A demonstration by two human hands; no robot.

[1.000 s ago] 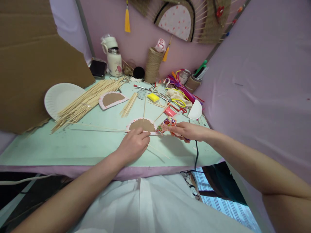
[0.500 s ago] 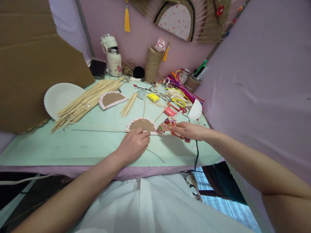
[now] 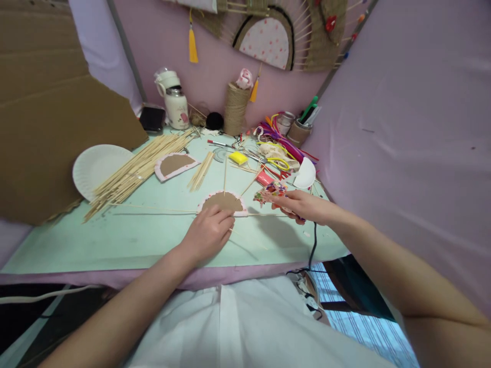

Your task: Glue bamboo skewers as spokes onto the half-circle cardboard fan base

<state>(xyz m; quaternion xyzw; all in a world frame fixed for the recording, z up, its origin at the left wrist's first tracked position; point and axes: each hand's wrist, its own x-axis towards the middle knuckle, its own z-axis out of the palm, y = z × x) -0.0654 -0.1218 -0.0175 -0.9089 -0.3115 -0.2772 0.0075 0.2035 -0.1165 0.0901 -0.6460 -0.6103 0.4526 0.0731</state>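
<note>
A brown cardboard half-circle (image 3: 230, 200) with a pink-and-white fabric rim lies on the table before me. At its lower left edge, my left hand (image 3: 209, 232) is closed, its fingertips partly hidden. A thin bamboo stick (image 3: 236, 232) pokes out past those fingers. Other sticks radiate from the half-circle: one upright (image 3: 225, 176), one slanting right (image 3: 251, 183), one running left (image 3: 153, 208). My right hand (image 3: 293, 203) grips a glue gun (image 3: 270, 191) wrapped in colourful patterned covering, with a black cord trailing down. Its tip is held right of the half-circle, apart from it.
Left lie a bundle of bamboo sticks (image 3: 134, 176), a paper plate (image 3: 90, 163) and a second half-circle (image 3: 174, 166). Behind are a flask (image 3: 176, 107), a twine roll (image 3: 235, 110), scissors (image 3: 278, 162) and pipe cleaners (image 3: 282, 135). A large cardboard sheet (image 3: 57, 117) stands left.
My right hand has drawn the glue gun away to the right from the half-circle's edge. My left hand stays at the half-circle. The whole view has shifted slightly.
</note>
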